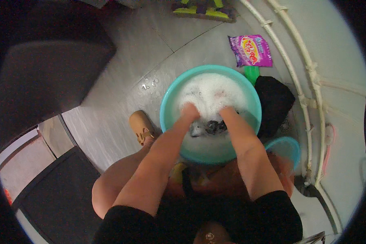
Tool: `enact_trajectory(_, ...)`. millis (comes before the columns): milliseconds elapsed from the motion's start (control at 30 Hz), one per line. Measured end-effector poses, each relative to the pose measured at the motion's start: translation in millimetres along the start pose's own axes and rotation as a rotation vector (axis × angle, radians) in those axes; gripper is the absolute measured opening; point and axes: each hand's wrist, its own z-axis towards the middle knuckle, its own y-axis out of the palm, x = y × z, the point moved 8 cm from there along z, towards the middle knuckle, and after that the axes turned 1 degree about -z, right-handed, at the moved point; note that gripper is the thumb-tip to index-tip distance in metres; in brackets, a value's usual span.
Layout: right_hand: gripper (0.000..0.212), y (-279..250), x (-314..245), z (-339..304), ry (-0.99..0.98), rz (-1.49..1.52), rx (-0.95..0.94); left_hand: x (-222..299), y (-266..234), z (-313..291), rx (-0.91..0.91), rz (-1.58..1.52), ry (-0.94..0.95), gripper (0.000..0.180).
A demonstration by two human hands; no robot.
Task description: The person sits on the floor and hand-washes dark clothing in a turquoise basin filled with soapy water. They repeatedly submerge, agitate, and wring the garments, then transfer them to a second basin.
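Observation:
A turquoise basin (168, 95) full of white suds stands on the grey floor in front of me. Both my hands are plunged into the foam. My left hand (189, 109) is sunk to the wrist at the left of the middle; my right hand (225, 110) is sunk beside it on the right. Between and below the wrists a dark wet cloth (212, 127) shows through the water, touching both hands. The fingers are hidden under the suds, so the grip cannot be seen.
A purple detergent packet (251, 50) lies beyond the basin, with a green object (252, 73) and black cloth (274, 101) at its right. A smaller turquoise basin (288, 148) sits by my right forearm. A tan sandal (141, 126), white pipes (301, 81) and a dark mat (57, 195) surround me.

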Motion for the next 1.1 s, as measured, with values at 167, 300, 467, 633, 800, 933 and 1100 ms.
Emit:
enact_trajectory(167, 0.046, -68, 37, -29, 0.056, 0.886, 0.233, 35, -95, -40, 0.308, -0.067, 0.226, 0.061)
enact_trajectory(300, 0.041, -89, 76, -58, -0.027, 0.971, 0.130, 122, -143, -167, 0.454, 0.243, 0.633, 0.041)
enact_trajectory(467, 0.059, -79, 49, -95, 0.081, 0.647, 0.352, 116, -91, -183, 0.400, -0.067, 0.903, 0.063)
enact_trajectory(633, 0.053, -31, -1, -130, -0.056, 0.353, 0.247, 32, -63, -142, 0.393, -0.076, 0.171, 0.136)
enact_trajectory(800, 0.045, 5, -22, -83, -0.064, 0.080, 0.273, 27, 11, -92, 0.038, -0.036, 0.057, 0.119)
enact_trajectory(933, 0.048, 17, 0, -44, -0.005, 0.287, -0.552, 34, -7, -68, -0.053, -0.337, 0.104, 0.085)
enact_trajectory(1100, 0.047, -2, -6, -9, 0.077, 0.534, -0.002, -6, 32, -7, -0.140, -0.582, 0.069, 0.047)
